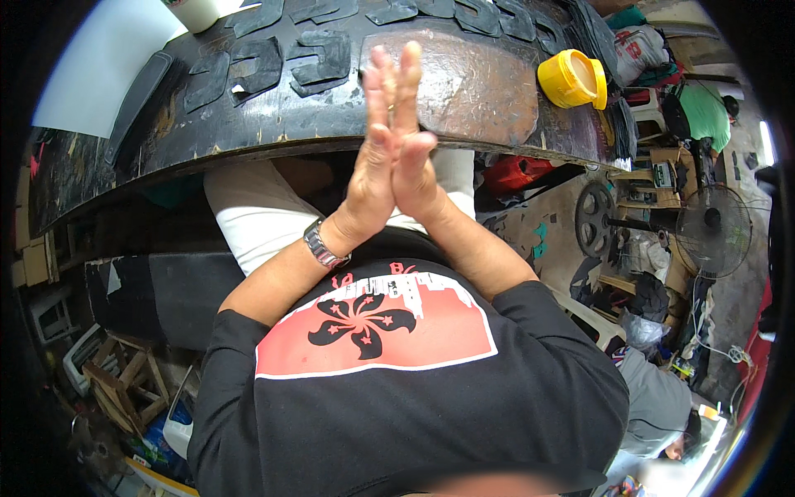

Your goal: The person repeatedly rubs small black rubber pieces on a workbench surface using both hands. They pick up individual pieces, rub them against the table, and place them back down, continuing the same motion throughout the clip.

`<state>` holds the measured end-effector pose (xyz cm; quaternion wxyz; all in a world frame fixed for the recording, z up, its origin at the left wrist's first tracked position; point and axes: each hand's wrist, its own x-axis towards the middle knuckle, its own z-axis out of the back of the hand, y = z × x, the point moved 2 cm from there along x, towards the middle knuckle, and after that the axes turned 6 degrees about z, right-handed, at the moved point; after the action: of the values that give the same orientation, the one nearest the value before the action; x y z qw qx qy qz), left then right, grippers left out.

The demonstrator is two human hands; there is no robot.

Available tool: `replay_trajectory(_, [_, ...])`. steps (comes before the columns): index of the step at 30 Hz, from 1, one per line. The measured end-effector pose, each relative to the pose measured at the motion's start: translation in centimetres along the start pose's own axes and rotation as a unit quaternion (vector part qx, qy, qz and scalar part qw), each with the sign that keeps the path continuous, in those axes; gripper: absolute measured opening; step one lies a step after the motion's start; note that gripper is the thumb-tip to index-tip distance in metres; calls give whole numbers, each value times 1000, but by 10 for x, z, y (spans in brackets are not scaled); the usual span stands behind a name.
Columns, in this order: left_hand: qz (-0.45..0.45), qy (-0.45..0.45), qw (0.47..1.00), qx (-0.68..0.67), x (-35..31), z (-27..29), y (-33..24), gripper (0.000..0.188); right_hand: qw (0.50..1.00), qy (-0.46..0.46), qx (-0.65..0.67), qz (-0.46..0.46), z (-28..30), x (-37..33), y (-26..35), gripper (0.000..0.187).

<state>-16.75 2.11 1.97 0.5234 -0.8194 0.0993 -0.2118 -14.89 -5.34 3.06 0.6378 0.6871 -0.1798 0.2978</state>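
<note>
My left hand [368, 184] and my right hand [416, 170] are pressed palm to palm in front of me, above the near edge of the black table [331, 124]. The fingers of both are stretched out, pointing away from me, and I see nothing held between them. A metal watch sits on my left wrist. Just beyond and to the right of the fingers lies a worn brown board [484, 91]. Several flat black curved cut-out pieces [319, 62] lie to the left and along the far side. An open yellow tub [569, 80] stands at the board's right.
Stacked long black pieces [137, 103] and a white sheet [103, 62] are at the table's left end. More black sheets [592, 33] pile up at the far right. On the right stand a pedestal fan [714, 219] and two people, one in green [705, 112], one in grey [654, 398].
</note>
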Motion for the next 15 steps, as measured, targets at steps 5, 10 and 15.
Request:
replay_trajectory(5, [-121, -120, 975, 142, 8, 5, -20, 75, 994, 100, 35, -3, -4, -13, 9, 100])
replay_trajectory(10, [-156, -221, 963, 20, 29, 30, -28, 70, 980, 176, 37, -83, 7, -42, 27, 109])
replay_trajectory(15, [-107, -115, 988, 3, 37, 41, -24, 68, 992, -25, 28, -120, 49, -37, 31, 89])
